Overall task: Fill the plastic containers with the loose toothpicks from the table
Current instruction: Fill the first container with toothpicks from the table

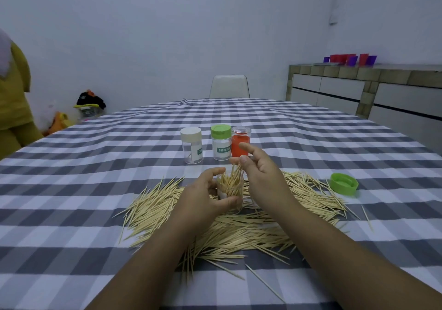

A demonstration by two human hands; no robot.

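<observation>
Loose toothpicks: a wide heap on the near middle of the worktop, around both forearms; a few strays lie nearer and to the right.
Left hand: its grip is wrapped around the open clear container, thumb on the near side, fingers on the far side, apparently to keep it upright while it is filled.
Open clear container: stands in the heap between the 2 hands, partly filled with toothpicks that lean and poke above the rim.
Right hand: thumb and a fingertip pinch a small bunch of toothpicks just over the mouth, probably feeding them in; index finger points away.
Green lid: lies upside down on the right, beside the heap, likely off this container.
Far containers: 3 in a row just beyond the hands, a cream-lidded container, a green-lidded container labelled TOOTHPICK, and an orange container.
Worktop: grey and white checked cloth, slightly creased.
Room: white chair at the far end, pale wall, a tiled sideboard at right bearing red and purple cups.
</observation>
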